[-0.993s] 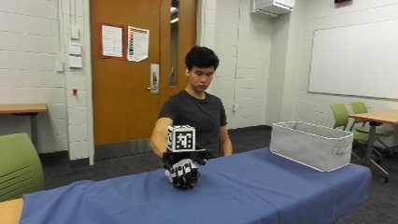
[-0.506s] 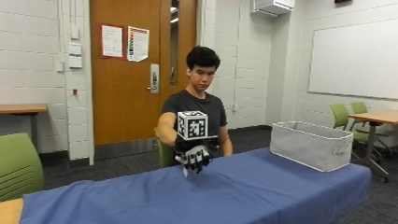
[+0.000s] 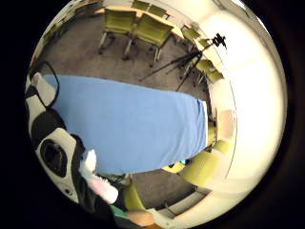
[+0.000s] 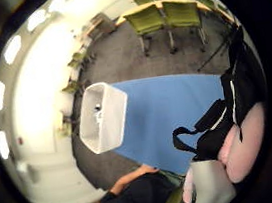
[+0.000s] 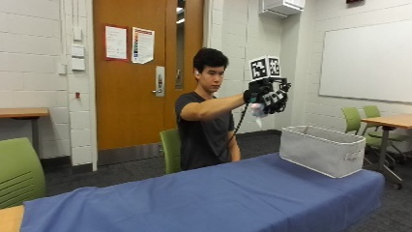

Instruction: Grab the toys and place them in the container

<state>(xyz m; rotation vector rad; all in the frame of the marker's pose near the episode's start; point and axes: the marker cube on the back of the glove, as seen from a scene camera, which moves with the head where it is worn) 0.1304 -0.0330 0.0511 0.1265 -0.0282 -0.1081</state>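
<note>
1. Outside view first: my gloved right hand (image 5: 267,99) is up high, arm stretched out over the table (image 5: 212,198), fingers curled round a small pale toy (image 5: 257,112) that pokes out below them.
2. That toy is soft, white and pink; in the little finger side palm view it sits tucked against my glove (image 3: 97,183), so I judge it carried, not yet let go.
3. Now the key relation: the container (image 5: 322,150), a grey open-topped bin, stands at the far right end of the blue table, lower than my hand and further right. I am not above its mouth yet.
4. Thumb side palm view agrees: the container (image 4: 103,117) shows its open top, off to one side of my palm, not straight beneath.
5. My call: carry right and down until the opening sits under my fingers, then release. Dropping now would risk landing short, on the cloth.
</note>
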